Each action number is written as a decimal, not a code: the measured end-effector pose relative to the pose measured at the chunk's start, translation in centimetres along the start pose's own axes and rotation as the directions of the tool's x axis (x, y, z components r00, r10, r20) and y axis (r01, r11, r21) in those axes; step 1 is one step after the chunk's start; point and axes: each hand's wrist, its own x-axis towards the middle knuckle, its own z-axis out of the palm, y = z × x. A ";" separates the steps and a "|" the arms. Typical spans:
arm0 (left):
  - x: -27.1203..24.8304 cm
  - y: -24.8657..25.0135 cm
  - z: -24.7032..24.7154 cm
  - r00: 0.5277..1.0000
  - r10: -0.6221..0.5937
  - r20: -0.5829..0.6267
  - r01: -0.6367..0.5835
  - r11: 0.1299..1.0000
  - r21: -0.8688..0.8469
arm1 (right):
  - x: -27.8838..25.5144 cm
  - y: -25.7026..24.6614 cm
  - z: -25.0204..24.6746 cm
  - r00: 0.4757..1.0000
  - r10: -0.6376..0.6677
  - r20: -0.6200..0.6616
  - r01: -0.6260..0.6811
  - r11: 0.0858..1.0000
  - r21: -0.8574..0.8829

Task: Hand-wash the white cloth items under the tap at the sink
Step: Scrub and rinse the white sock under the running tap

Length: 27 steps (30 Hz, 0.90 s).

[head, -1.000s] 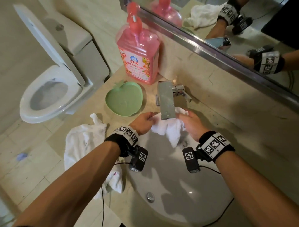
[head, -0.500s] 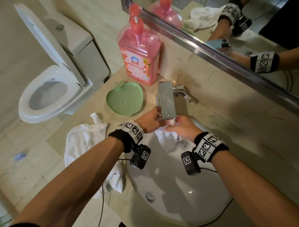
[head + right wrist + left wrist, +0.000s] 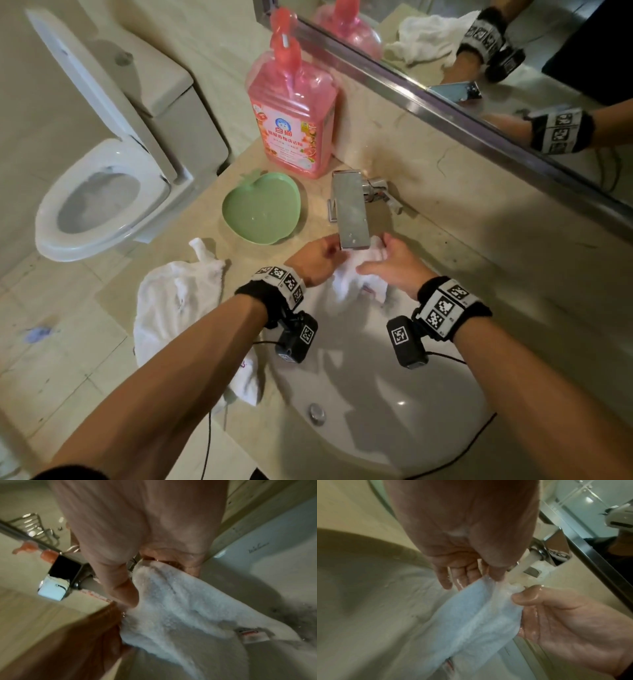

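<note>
Beige stone counter surrounds the white sink [image 3: 394, 428], over whose bowl the left hand [image 3: 317, 262] and right hand [image 3: 394, 265] each pinch the wet white cloth [image 3: 349, 284], stretching it under the running tap [image 3: 351, 209]. Left of them a second white cloth [image 3: 178, 301] lies crumpled on the counter; farther back sit a green apple-shaped dish [image 3: 262, 209] and a pink soap bottle [image 3: 293, 106].

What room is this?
Almost surely a bathroom: a toilet stands beside the counter, a sink with a tap sits below a wall mirror.
</note>
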 end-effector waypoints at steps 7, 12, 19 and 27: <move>1.8 2.0 0.9 0.998 -0.038 0.058 0.037 0.999 0.023 | -0.7 0.1 -0.2 0.997 0.009 0.073 -0.004 0.997 -0.072; 1.2 0.9 0.1 0.998 -0.068 0.019 0.069 0.994 -0.081 | -0.3 -0.3 -0.4 0.999 -0.038 -0.004 0.038 0.990 0.136; -1.3 -1.2 -2.5 0.998 0.029 -0.052 -0.030 0.999 -0.013 | -0.6 -1.6 0.7 0.998 -0.057 -0.028 0.062 0.971 0.233; -3.5 -1.2 -4.3 0.973 0.133 -0.190 -0.126 0.991 0.049 | -0.1 -2.6 3.2 0.995 -0.101 -0.019 0.102 0.989 0.109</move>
